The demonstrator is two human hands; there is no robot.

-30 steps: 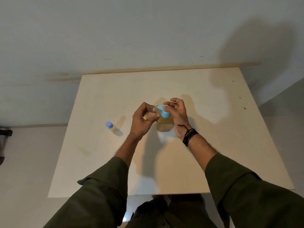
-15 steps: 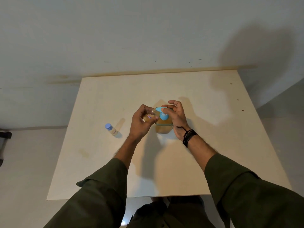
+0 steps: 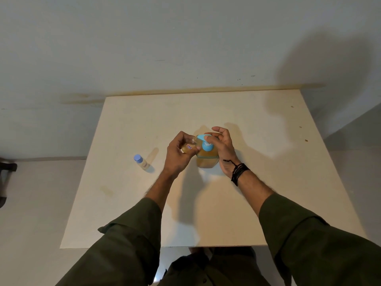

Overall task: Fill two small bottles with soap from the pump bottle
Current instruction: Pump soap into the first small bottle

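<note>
The left hand (image 3: 178, 155) grips a small bottle (image 3: 188, 146) held at the spout of the pump bottle (image 3: 207, 156). The right hand (image 3: 223, 149) presses fingers on the blue pump top. The pump bottle stands mid-table (image 3: 268, 182); a capped small bottle (image 3: 141, 162) stands apart on the left.

Pale table (image 3: 268, 182) bears pump bottle (image 3: 207, 159), capped bottle (image 3: 142, 162).

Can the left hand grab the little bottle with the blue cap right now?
Probably not yet. The left hand already holds a small bottle at the pump bottle. The capped bottle stands nearby on the table, nothing between.
</note>
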